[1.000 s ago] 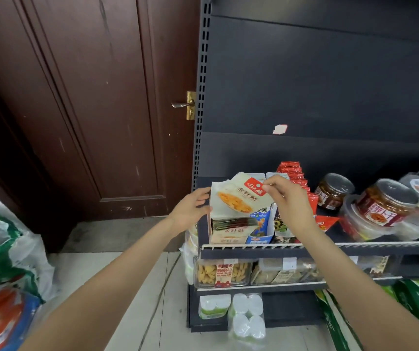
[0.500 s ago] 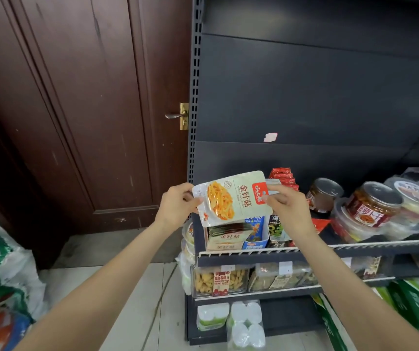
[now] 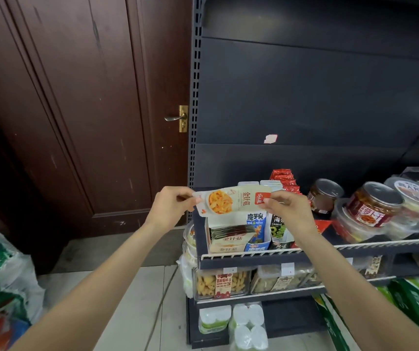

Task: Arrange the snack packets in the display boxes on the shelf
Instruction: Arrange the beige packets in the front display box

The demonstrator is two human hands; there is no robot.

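— Two hands on one packet, as far as I can see from my end. My left hand point(image 3: 170, 207) pinches the left end of a flat cream plastic snack packet with an orange food picture and a red corner label point(image 3: 231, 201), and my right hand point(image 3: 288, 211) pinches the right end at the red label.

— So the packet hangs between them?

— Yes, stretched sideways between the two hands, lying long-ways and nearly level, with the printed face toward me. The hands are well apart, one at each end.

— Where is the box?

— Just below the packet and between my wrists: an open cream cardboard display box point(image 3: 228, 239) on the dark metal shelf point(image 3: 254, 257), with more flat packets stacked inside. The held packet is above it, not touching it as far as I can tell.

— What's by your right hand?

— Under it, a blue-and-white carton point(image 3: 256, 231), then a dark green one point(image 3: 279, 229). Behind my right fingers stands a row of red foil sachets point(image 3: 283, 177). Further right, round jars with brown contents point(image 3: 374, 206).

— And left?

— Beyond my left hand, a dark brown wooden door point(image 3: 76, 110).
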